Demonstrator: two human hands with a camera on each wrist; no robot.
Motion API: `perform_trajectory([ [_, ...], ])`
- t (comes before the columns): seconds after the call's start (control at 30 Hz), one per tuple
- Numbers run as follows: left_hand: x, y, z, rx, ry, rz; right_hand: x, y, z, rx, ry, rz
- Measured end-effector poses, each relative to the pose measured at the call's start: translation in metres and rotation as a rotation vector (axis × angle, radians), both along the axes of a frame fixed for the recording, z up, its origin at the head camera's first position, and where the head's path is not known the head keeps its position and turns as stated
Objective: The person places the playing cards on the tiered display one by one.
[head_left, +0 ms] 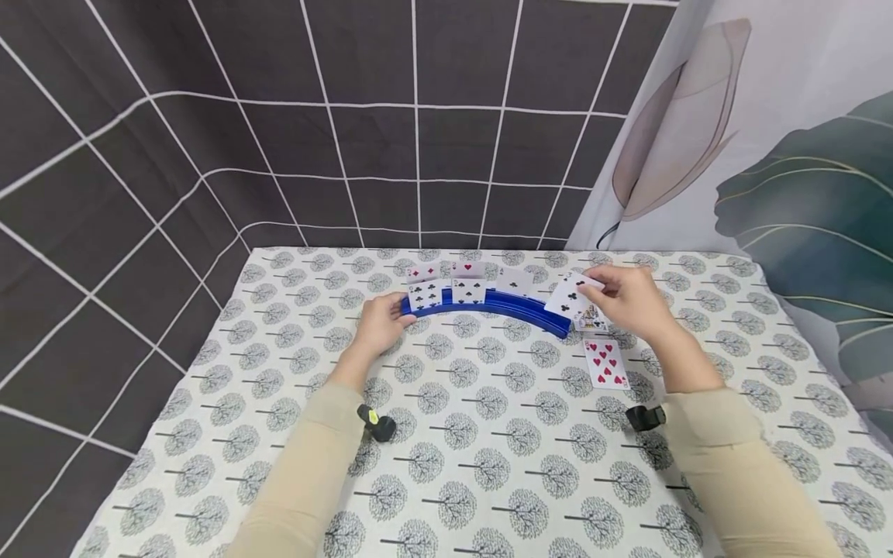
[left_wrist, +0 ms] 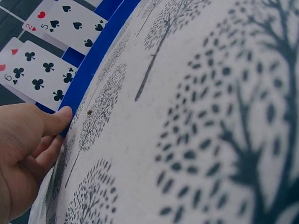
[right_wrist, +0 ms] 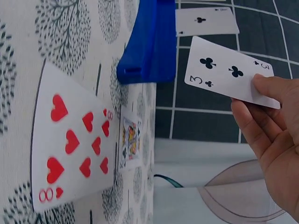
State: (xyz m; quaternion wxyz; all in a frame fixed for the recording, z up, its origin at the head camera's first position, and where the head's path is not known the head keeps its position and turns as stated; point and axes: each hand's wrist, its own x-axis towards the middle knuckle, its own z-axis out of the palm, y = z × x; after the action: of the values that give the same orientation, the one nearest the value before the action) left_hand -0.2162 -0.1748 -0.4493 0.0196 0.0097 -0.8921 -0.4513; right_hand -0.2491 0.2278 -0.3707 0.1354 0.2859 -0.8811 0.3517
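Observation:
A blue curved card holder (head_left: 519, 308) stands on the table, its left end pinched between the thumb and fingers of my left hand (head_left: 379, 324). At that end the six of clubs (left_wrist: 41, 74) stands in front of a red diamond card (head_left: 423, 271). Beside them the five of spades (left_wrist: 74, 23) overlaps the two of hearts (left_wrist: 35, 17). Farther right an ace of clubs (right_wrist: 208, 21) stands alone. Above the holder's right end my right hand (head_left: 624, 301) grips the three of clubs (right_wrist: 222, 70) by one edge, tilted and apart from the holder.
The eight of hearts (right_wrist: 77, 140) lies face up on the tree-print tablecloth (head_left: 488, 473), right of the holder. Behind it lies a club face card (right_wrist: 131, 139). A dark gridded curtain (head_left: 370, 139) hangs behind the table, and a pale leaf-patterned one (head_left: 698, 139) on the right.

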Motion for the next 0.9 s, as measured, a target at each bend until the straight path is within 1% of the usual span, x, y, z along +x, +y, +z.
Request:
perform_trajectory([
  [0.13, 0.0, 0.001, 0.0, 0.012, -0.014, -0.002, 0.001, -0.007, -0.003, -0.008, -0.023, 0.027],
  [0.5, -0.001, 0.0, -0.001, 0.009, -0.006, -0.002, 0.002, -0.032, -0.009, -0.013, 0.011, 0.066],
  [0.63, 0.0, 0.0, 0.0, 0.002, 0.0, -0.009, 0.002, -0.039, -0.011, 0.001, 0.035, 0.067],
  [0.9, -0.001, 0.001, 0.001, -0.001, 0.0, 0.0, 0.0, -0.052, -0.012, 0.035, 0.121, 0.081],
])
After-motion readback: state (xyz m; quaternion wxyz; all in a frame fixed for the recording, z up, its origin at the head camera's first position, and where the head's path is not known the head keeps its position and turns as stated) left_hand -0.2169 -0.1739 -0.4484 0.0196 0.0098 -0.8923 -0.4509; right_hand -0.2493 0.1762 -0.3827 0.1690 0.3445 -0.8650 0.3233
